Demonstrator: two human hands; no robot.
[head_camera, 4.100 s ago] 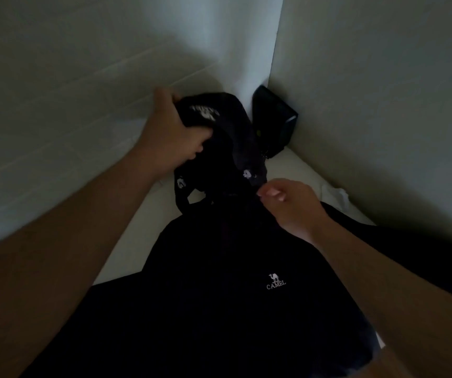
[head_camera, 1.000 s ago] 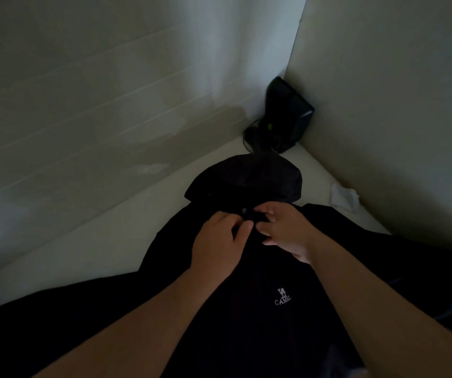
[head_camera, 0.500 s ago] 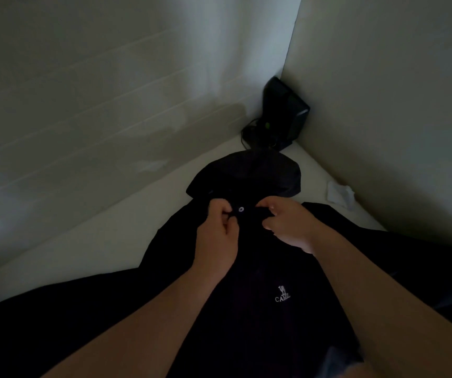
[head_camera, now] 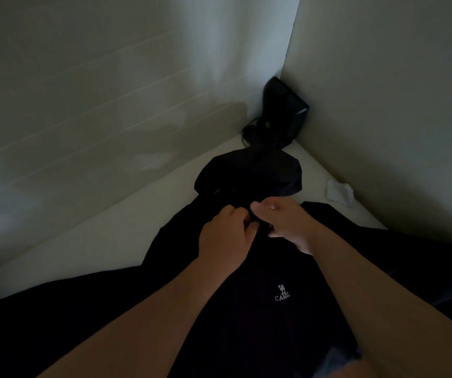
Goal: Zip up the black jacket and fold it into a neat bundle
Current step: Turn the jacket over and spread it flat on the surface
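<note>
Two pale, dim walls (head_camera: 110,91) fill the upper half of the frame and meet in a corner at upper right. Below them a white flat surface (head_camera: 104,241) runs from the left edge toward that corner. Spread over it, filling the lower half of the frame, lies the black fabric jacket (head_camera: 260,323), front side up, its sleeves running off the left and right edges and its hem cut off at the bottom. Its folds are hard to read in the low light. The jacket's hood (head_camera: 249,173) lies flat at centre, pointing to the corner. A black box-shaped device (head_camera: 284,113) with a tangle of dark cable stands in the corner just beyond the hood; its details are lost in shadow.

The left hand (head_camera: 224,238) and right hand (head_camera: 287,225) meet at the jacket's collar, at centre frame, both with curled fingers pinching the fabric there; what lies between the fingertips is hidden. A crumpled white scrap (head_camera: 339,192) lies at centre right beside the wall. A small white camel logo (head_camera: 282,293) shows on the chest, lower centre.
</note>
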